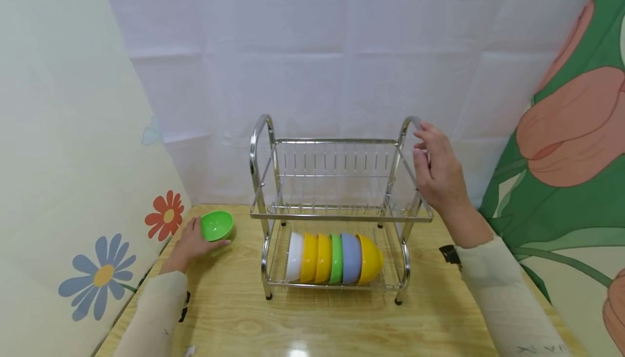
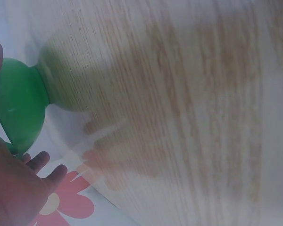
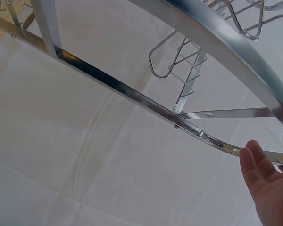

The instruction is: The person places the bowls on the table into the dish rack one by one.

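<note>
On the left of the table, a green bowl (image 1: 217,225) stands with its opening upward. My left hand (image 1: 194,243) holds it from the left, thumb along the near side and fingers at the far side. The left wrist view shows the bowl (image 2: 21,101) with its foot on the tabletop. A two-tier metal dish rack (image 1: 342,217) stands to the right. My right hand (image 1: 441,175) grips the upper bend of its right side frame; part of the bar shows between thumb and fingers. Several bowls (image 1: 324,259) stand on edge, nested in a row, on the lower tier.
The rack's upper tier (image 1: 337,175) is a wire basket with upright prongs. A white cloth (image 1: 312,48) hangs behind the wooden table (image 1: 234,313). Flower-printed panels (image 1: 73,129) flank both sides. A small whitish object (image 1: 190,351) lies at the near left edge.
</note>
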Available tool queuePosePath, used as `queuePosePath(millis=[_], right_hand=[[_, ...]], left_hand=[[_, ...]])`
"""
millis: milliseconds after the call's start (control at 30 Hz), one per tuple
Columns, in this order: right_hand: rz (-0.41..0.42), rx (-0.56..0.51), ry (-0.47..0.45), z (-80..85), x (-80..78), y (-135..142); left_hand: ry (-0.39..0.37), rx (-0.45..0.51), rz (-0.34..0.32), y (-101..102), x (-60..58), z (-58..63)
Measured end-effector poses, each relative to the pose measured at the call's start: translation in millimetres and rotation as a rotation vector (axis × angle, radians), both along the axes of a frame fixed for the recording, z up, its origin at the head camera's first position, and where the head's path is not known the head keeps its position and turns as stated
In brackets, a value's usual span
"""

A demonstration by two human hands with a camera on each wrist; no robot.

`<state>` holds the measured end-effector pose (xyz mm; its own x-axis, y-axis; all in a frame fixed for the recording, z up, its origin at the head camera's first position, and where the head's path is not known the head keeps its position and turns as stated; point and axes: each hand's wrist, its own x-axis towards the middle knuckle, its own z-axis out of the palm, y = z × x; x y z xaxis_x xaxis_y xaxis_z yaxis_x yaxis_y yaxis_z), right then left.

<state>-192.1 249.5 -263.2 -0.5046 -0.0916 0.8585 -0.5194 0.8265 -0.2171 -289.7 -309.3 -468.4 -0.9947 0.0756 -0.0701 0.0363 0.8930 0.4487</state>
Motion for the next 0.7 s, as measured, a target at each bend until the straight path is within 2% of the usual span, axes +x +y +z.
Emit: queuePosePath(millis=[300, 567, 700], right_hand=[[0.002, 0.008, 0.018, -1.4, -0.3, 0.3], [0.001, 0.010, 0.010, -2.1, 0.3, -0.2], [0.003, 0.006, 0.009, -1.6, 0.0, -0.4]], left_hand=[[-0.003, 0.007, -0.004, 1.7, -4.3, -5.8], [-0.044, 0.052, -0.003, 5.4, -2.6, -3.1], [-0.028, 0.055, -0.010, 6.7, -3.1, -2.1]])
